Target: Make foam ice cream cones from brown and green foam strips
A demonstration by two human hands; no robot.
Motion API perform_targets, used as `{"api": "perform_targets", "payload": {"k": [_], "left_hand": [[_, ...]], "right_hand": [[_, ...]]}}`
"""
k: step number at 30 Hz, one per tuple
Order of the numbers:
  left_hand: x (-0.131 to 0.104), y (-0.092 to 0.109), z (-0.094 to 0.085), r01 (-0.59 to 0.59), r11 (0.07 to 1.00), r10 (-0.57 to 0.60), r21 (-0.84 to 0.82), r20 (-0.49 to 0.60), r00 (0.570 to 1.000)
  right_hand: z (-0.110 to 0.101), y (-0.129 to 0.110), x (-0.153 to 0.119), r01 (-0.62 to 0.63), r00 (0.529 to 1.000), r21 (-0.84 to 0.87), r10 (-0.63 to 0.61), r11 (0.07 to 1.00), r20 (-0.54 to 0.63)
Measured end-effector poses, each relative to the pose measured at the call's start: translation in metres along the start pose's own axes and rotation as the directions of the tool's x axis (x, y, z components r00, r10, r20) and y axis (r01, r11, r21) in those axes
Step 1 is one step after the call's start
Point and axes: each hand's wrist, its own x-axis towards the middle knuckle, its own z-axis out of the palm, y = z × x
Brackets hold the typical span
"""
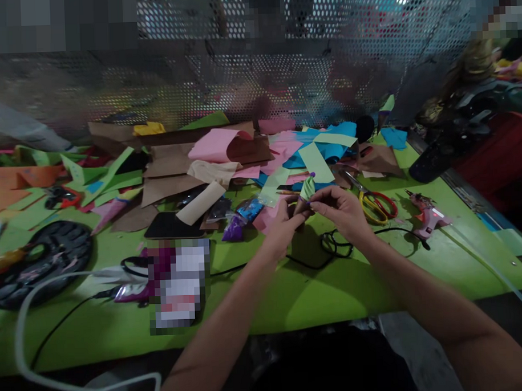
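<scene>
A small craft ice cream cone (pixel 307 188), with a brown base, a pale green swirled top and a purple tip, is held upright above the table. My left hand (pixel 287 220) is closed around its brown lower part. From the other side, my right hand (pixel 342 210) pinches at the cone's edge, where a bit of purple shows between the fingertips. The fingers hide most of the base. Close to my right hand lie scissors (pixel 375 208) with red and yellow handles. Farther right, a pink glue gun (pixel 430 215) rests on the green tabletop (pixel 333 295).
Pink foam sheets (pixel 218 144), brown pieces (pixel 168 170) and green strips (pixel 115 178) crowd the back. A dark phone (pixel 174 226), purple packet (pixel 233 228) and black cable (pixel 306 265) lie nearer. A similar cone (pixel 386 105) stands back right. A perforated metal screen (pixel 257 76) rises behind.
</scene>
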Motion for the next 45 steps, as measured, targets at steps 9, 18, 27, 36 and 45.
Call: {"api": "perform_targets", "payload": {"k": [9,18,27,36,45], "left_hand": [[0.0,0.001,0.004,-0.024,0.998,0.024,-0.063,-0.001,1.0],[-0.002,-0.003,0.01,-0.041,0.987,0.041,-0.154,-0.005,0.999],[-0.006,0.003,0.014,-0.049,0.994,0.053,-0.097,0.037,0.998],[-0.008,0.003,0.012,-0.078,0.996,0.08,-0.036,0.041,0.996],[-0.007,-0.002,0.008,-0.021,0.982,0.043,-0.189,0.112,0.993]], "right_hand": [[-0.001,-0.006,-0.003,0.202,0.976,-0.268,-0.215,0.942,-0.02],[0.009,-0.016,-0.008,0.309,0.933,-0.421,-0.358,0.853,-0.04],[0.011,-0.012,-0.009,0.345,0.914,-0.453,-0.404,0.822,-0.037],[0.012,-0.013,-0.008,0.336,0.916,-0.493,-0.401,0.802,-0.028],[0.01,-0.013,-0.007,0.344,0.914,-0.511,-0.406,0.788,-0.01]]}}
